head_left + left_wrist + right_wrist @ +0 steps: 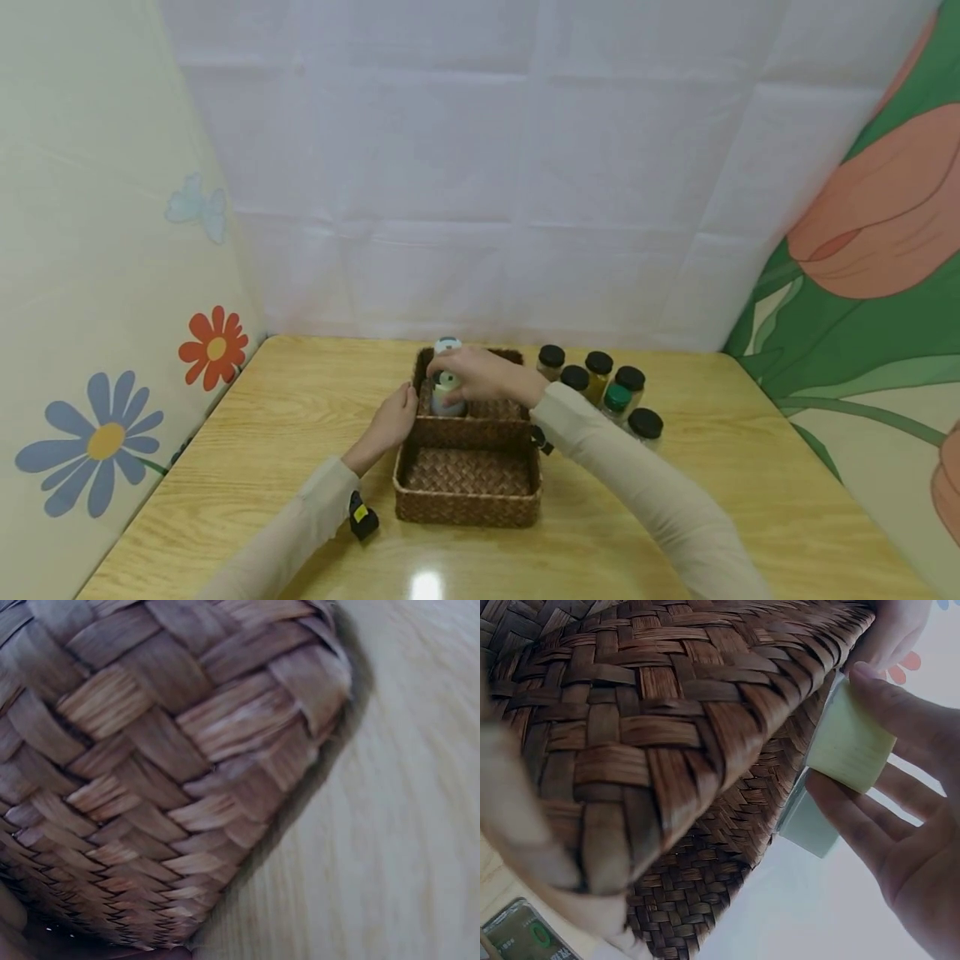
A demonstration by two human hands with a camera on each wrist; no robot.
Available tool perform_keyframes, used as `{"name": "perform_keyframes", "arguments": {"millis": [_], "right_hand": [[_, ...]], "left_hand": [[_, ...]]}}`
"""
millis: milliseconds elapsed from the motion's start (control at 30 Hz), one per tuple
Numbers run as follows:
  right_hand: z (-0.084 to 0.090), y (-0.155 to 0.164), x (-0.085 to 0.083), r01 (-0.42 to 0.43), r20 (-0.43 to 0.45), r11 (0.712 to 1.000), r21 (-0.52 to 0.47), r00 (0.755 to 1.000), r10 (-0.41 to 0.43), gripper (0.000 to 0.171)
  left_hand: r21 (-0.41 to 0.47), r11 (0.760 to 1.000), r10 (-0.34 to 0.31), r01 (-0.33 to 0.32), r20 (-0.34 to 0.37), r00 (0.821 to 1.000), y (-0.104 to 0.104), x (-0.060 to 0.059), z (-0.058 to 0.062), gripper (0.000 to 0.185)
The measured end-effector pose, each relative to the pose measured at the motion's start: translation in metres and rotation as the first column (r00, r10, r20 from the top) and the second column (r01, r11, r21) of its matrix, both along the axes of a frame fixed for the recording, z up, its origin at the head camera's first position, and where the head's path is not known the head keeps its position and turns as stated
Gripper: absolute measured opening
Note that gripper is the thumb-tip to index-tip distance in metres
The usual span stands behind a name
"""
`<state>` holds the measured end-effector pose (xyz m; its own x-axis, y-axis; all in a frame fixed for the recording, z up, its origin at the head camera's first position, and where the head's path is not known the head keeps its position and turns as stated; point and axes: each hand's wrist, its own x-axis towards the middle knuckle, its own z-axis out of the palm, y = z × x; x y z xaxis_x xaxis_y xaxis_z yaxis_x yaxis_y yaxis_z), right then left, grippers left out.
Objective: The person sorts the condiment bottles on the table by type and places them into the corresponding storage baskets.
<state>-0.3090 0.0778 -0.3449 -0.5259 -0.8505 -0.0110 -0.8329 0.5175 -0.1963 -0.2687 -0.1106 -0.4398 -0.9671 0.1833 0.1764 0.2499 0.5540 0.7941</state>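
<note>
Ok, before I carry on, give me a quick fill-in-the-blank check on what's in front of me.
1. The left hand rests against the basket's ____ side.
2. The right hand pinches a pale yellow item at whichever basket compartment is ____ from the person.
3. Among the jars beside the basket, the only lid that isn't black is ____.

Missing words: left; farther; green.

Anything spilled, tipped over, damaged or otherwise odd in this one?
Nothing stands out. The woven basket sits level with no visible damage, the lidded jars to its right stand upright, and no spill shows on the table.
</note>
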Motion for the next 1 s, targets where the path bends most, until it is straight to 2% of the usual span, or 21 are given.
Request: {"name": "perform_keyframes", "arguments": {"millis": [167, 367, 633, 1000], "right_hand": [[0.0023, -0.0009, 0.0016, 0.036, 0.01, 0.999, 0.03, 0.999, -0.036, 0.052], [0.0045, -0.0023, 0.0037, 0.057, -0.02, 0.997, 0.047, 0.998, -0.056, 0.049], [0.0011, -0.0004, 0.0032, 0.056, -0.008, 0.998, 0.034, 0.998, -0.056, 0.048], [-0.0001, 0.0036, 0.0021, 0.042, -0.016, 0.999, 0.017, 0.999, -0.042, 0.046]], "left_hand": [[0.0, 1.0, -0.004, 0.004, 0.01, 1.0, -0.0002, -0.0008, -0.0007, 0.034], [0.0, 1.0, 0.001, -0.001, 0.038, 0.999, -0.0012, 0.0002, -0.0008, 0.044], [0.001, 1.0, -0.004, 0.004, 0.031, 1.0, -0.0004, 0.0001, -0.0013, 0.035], [0.013, 1.0, -0.006, 0.006, 0.031, 0.999, -0.0008, 0.0001, 0.0, 0.035]]}}
